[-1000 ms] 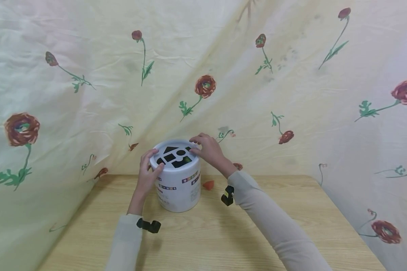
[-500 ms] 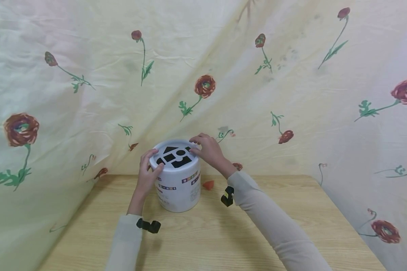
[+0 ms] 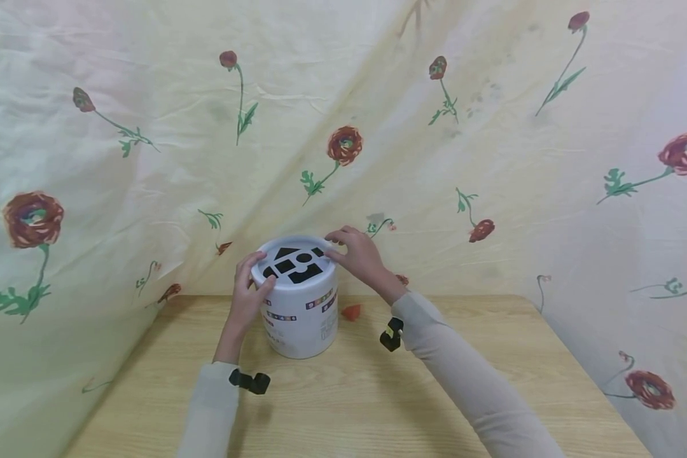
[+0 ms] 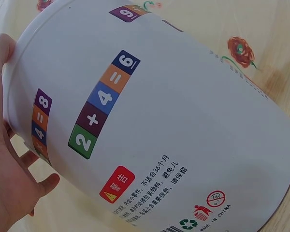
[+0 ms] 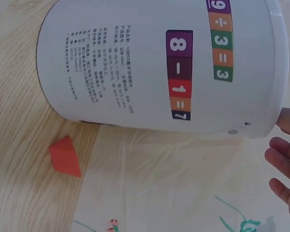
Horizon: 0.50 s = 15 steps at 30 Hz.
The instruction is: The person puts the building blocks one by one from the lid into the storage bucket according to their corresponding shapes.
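Note:
A white shape-sorter bucket (image 3: 300,318) stands upright on the wooden table, printed with coloured sums such as 2+4=6 on its side. Its lid (image 3: 322,264) has black cut-outs: a triangle, a square, a circle and others. My left hand (image 3: 246,299) holds the bucket's left rim, thumb on the near side and fingers spread round the far side. At the right rim is my right hand (image 3: 357,257), holding nothing; in the right wrist view its thumb (image 5: 289,121) is right at the rim and its loosely bent fingers (image 5: 282,159) are off the wall.
A small orange-red block (image 3: 352,312) lies on the table just right of the bucket. Behind the wooden table (image 3: 464,356) hangs a flowered cloth (image 3: 412,178), close to the bucket's back. Black cameras are strapped to both wrists.
My right hand has shifted slightly right, from over the lid's edge cut-out out to the rim, uncovering that cut-out. The left hand and the bucket have stayed put.

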Available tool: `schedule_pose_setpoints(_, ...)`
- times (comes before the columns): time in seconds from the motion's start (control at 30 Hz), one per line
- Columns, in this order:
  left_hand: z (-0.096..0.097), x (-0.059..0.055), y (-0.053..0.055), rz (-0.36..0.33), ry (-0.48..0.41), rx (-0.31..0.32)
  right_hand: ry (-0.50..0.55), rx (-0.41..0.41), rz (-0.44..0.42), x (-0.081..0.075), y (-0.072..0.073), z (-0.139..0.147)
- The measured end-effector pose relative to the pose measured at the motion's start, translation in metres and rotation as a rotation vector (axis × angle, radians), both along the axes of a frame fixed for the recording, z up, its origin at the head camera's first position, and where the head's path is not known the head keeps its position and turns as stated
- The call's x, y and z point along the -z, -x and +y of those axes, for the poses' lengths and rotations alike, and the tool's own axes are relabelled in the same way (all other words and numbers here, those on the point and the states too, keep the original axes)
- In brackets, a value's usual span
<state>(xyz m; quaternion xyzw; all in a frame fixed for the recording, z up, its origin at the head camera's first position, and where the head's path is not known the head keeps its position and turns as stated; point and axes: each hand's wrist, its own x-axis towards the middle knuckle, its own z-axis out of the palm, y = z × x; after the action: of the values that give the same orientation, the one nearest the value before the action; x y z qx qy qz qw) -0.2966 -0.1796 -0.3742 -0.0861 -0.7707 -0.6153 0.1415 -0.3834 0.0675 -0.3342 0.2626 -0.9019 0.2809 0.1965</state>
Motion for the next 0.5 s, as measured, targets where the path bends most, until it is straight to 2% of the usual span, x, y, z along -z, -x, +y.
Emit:
schedule_pose_setpoints(0.1,-0.001,0.004,0.004,0.001,-0.004,0.000,0.011,0.008,0.005,0.003,0.000,0.007)
schedule_pose_setpoints(0.33,-0.008,0.030,0.027,0.010,-0.002,-0.014,0.054,0.030,-0.015,0.016,0.001,0.024)
schedule_pose_setpoints(0.5,-0.009,0.036,0.031,0.033,-0.007,-0.019,0.088,0.036,-0.072,0.035,-0.001,0.037)
